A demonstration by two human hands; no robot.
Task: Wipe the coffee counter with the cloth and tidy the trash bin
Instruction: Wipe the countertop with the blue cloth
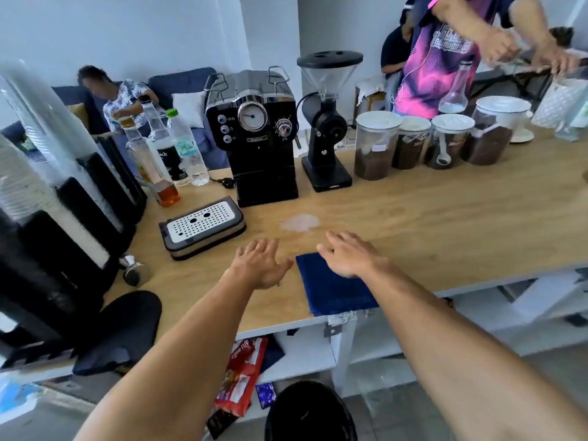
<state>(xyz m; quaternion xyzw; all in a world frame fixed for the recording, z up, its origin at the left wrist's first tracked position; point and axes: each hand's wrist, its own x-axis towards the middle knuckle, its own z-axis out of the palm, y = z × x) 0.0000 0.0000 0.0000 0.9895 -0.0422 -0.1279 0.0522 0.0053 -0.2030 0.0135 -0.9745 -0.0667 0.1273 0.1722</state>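
Both my hands are out over the wooden counter (445,218), near edge, centre of view. Left hand (259,264) has fingers spread and loose, palm down, gripping nothing; whether it touches the wood or hangs just above, I can't tell. Right hand (348,256) is also flat with fingers released, its palm on the far end of the blue cloth (334,289) and fingertips past it on bare wood. Not clenched on the fabric.

The cloth lies flat, folded into a rectangle, its near end right at the counter edge. The left hand is just beside it, to its left.

Just beyond the fingertips there's a pale whitish smear (300,222) on the wood (wet or dry, can't tell). Left of it sits a drip tray (202,229) with a perforated metal grille, apart from the black espresso machine (257,135) behind it. Black grinder (327,122) stands just right of the machine, then a row of clear canisters (423,144) holding brown grounds.

A metal tamper (135,272) lies at near left. Trash bin (310,412) is on the floor below the counter edge, bottom centre, black, only its top in view.
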